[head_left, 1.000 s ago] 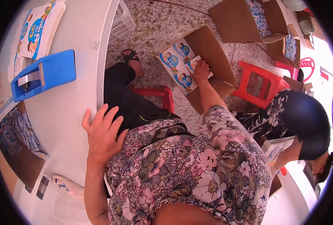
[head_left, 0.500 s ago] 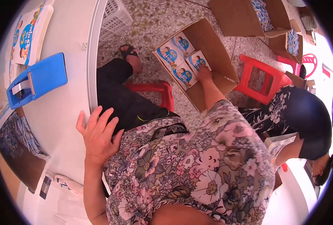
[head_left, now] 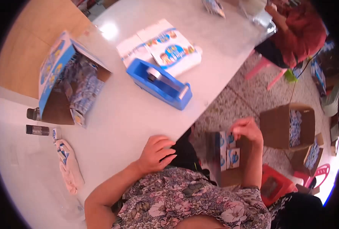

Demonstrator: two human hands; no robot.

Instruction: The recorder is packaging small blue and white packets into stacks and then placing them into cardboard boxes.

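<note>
**Small white-and-blue boxes (head_left: 233,157) sitting in an open brown carton (head_left: 232,178), right hand (head_left: 249,131) hanging over them**

Boxes: printed, lying side by side inside the carton, which is standing on the speckled floor (head_left: 230,93) to the person's right, beyond the edge of the surface (head_left: 118,147).

Right hand: hanging in line with the carton's upper part and partly covering a box. Fingers are curling loosely, with nothing visible in them; whether the fingertips are meeting, or touching a box, cannot be told.

Left hand (head_left: 156,153): lying at the near edge of the surface, fingers standing slightly apart and holding nothing.

On the surface: one blue tape dispenser (head_left: 159,92), lying aslant; just behind it, a pile of white printed cardboard pieces (head_left: 170,52). To the left, one blue-and-white display box (head_left: 54,80), opening toward the dispenser and holding striped sachets (head_left: 86,87). Near that, one dark-capped cylinder (head_left: 38,130) and one pale pink cloth-like article (head_left: 67,168).

On the floor, right: two more brown cartons, a larger (head_left: 274,128) and a smaller (head_left: 300,159), both containing sachets; one red plastic stool (head_left: 273,184).

Upper right: a co-worker in a dark red top (head_left: 301,36) is sitting by the surface.
</note>
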